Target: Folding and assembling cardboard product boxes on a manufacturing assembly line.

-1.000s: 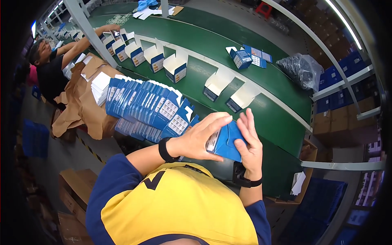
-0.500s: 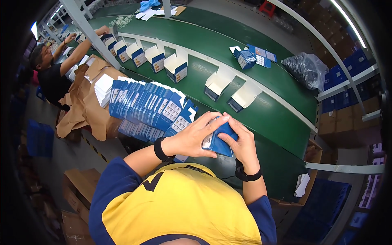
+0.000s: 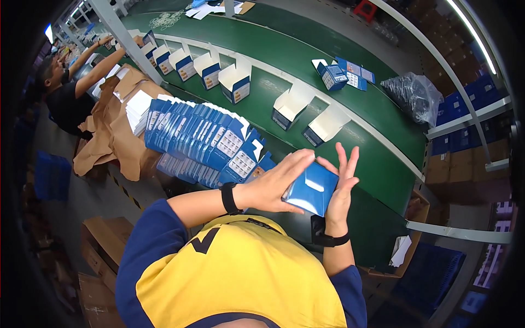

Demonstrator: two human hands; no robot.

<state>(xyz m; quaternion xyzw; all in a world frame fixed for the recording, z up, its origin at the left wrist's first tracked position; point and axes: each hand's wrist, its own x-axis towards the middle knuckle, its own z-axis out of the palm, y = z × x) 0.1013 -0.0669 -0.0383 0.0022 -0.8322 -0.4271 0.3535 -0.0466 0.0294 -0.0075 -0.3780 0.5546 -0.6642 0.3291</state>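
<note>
A small blue carton (image 3: 313,191) is in front of my chest, a flat glossy panel facing up with a slot-like seam. My left hand (image 3: 279,185) grips its left side, thumb along the near edge and fingers at the far corner. On the carton's right side my right hand (image 3: 340,191) is open, its fingers stretched upward and the palm side against the box. To the left lies a fanned stack of flat blue cartons (image 3: 191,136). Two opened cartons, a left one (image 3: 291,104) and a right one (image 3: 326,123), stand on the green belt beyond my hands.
A row of open-topped cartons (image 3: 235,82) runs along the belt (image 3: 377,139) to the left. A co-worker (image 3: 65,90) reaches over it beside brown paper (image 3: 117,120). Farther right are loose blue cartons (image 3: 333,76), a plastic bag (image 3: 413,93) and metal frame bars (image 3: 459,229).
The carton has turned so its blue panel faces up and is flat. My right hand has opened from its top to its right side. The co-worker's arms have shifted.
</note>
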